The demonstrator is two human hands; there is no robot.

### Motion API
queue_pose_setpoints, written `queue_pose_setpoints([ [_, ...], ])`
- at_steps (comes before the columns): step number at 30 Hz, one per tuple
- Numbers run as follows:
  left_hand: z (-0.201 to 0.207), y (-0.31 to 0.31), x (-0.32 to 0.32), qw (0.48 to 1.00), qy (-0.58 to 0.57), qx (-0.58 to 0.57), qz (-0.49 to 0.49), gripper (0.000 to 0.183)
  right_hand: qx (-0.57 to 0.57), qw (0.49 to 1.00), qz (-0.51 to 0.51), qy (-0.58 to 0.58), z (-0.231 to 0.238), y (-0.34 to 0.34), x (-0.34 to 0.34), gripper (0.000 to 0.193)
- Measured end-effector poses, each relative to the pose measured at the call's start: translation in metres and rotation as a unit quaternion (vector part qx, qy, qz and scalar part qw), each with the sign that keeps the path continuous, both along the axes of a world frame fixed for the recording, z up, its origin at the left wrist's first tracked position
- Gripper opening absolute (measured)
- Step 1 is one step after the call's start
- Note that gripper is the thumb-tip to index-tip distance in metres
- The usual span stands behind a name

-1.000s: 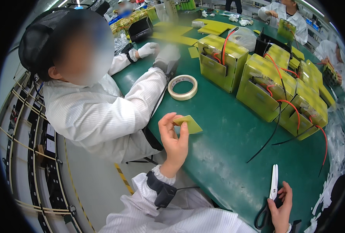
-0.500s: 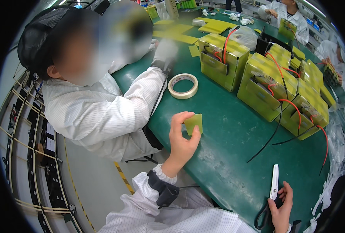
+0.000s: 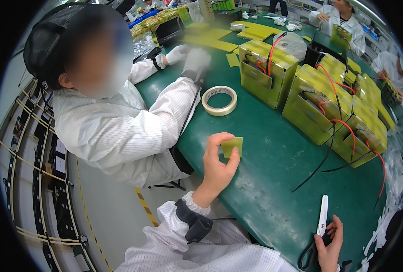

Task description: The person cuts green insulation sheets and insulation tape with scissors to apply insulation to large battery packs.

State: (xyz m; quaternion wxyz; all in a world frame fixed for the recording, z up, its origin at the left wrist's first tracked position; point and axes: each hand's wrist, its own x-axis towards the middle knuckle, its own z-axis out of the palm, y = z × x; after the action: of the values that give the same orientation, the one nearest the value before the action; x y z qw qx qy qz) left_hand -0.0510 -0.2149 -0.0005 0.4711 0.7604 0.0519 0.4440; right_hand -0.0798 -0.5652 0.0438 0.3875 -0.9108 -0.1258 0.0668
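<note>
Pinched between the thumb and fingers of my left hand [image 3: 219, 167] is a small yellow-green square sheet [image 3: 234, 146], held by its edges above the green table. Low on the right, my right hand [image 3: 331, 245] is closed around a pair of scissors [image 3: 323, 217] with black handles. The scissor blades point away from me and look closed or nearly so. Past my left hand, a roll of cream-coloured tape [image 3: 219, 112] lies flat on the table.
Yellow-green battery packs [image 3: 267, 68] with red and black wires line the right side of the green table [image 3: 260, 195]. Loose wire ends trail toward me. At my left sits a co-worker [image 3: 115, 122] in a white coat, gloved hands over yellow-green sheets [image 3: 215, 41]. Clear plastic hangs along the right edge.
The view has shifted slightly, so most things sit a little further right. My left hand still pinches the square and my right hand the scissors. The co-worker's other gloved hand now shows.
</note>
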Motion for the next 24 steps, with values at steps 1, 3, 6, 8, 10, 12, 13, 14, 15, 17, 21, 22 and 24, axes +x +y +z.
queue_pose_setpoints([
  [1,0.0003,0.0008,-0.0003,1.000,0.000,0.000,0.000,0.030,0.004,1.000,-0.002,0.000,-0.0002,0.0001,0.0001,0.052],
  [3,0.0004,0.0024,-0.0009,0.999,0.006,0.029,-0.025,0.029,0.001,1.000,-0.005,0.004,-0.0006,0.0000,0.0000,0.052],
  [6,0.0009,0.0018,-0.0008,0.999,-0.001,0.018,-0.033,0.028,-0.005,1.000,-0.004,0.000,0.0013,0.0011,0.0006,0.052],
  [8,0.0008,0.0018,-0.0011,0.999,-0.003,0.018,-0.036,0.027,-0.009,1.000,0.001,-0.006,0.0014,0.0010,0.0007,0.051],
  [10,0.0011,0.0014,-0.0009,0.999,-0.005,0.017,-0.039,0.026,0.002,1.000,-0.005,0.001,-0.0005,-0.0004,0.0004,0.051],
  [12,0.0026,0.0001,-0.0001,0.999,-0.039,0.009,-0.020,0.018,0.000,1.000,-0.004,0.000,0.0009,0.0008,0.0006,0.051],
  [13,0.0034,-0.0001,-0.0017,0.999,-0.040,0.010,-0.019,0.018,-0.002,1.000,-0.003,0.000,0.0013,0.0012,0.0008,0.051],
  [14,0.0049,-0.0008,-0.0036,0.998,-0.053,0.015,-0.018,0.016,-0.002,1.000,-0.005,-0.002,0.0014,0.0006,0.0008,0.051],
  [15,0.0056,-0.0018,-0.0050,0.997,-0.066,0.020,-0.016,0.014,-0.003,1.000,-0.004,-0.002,0.0009,-0.0001,0.0008,0.051],
  [17,0.0046,-0.0031,-0.0070,0.997,-0.070,0.031,-0.010,0.013,-0.003,1.000,-0.003,-0.004,0.0006,-0.0007,0.0007,0.051],
  [21,0.0059,-0.0049,-0.0077,0.997,-0.062,0.044,-0.029,0.012,0.003,1.000,0.007,-0.018,-0.0015,-0.0013,0.0005,0.051],
  [22,0.0054,-0.0044,-0.0080,0.997,-0.062,0.044,-0.028,0.012,0.008,1.000,0.006,-0.015,-0.0019,-0.0014,0.0004,0.051],
  [24,0.0025,-0.0034,-0.0075,0.992,-0.064,0.102,-0.026,0.013,0.004,1.000,0.008,-0.016,0.0008,0.0007,0.0007,0.051],
])
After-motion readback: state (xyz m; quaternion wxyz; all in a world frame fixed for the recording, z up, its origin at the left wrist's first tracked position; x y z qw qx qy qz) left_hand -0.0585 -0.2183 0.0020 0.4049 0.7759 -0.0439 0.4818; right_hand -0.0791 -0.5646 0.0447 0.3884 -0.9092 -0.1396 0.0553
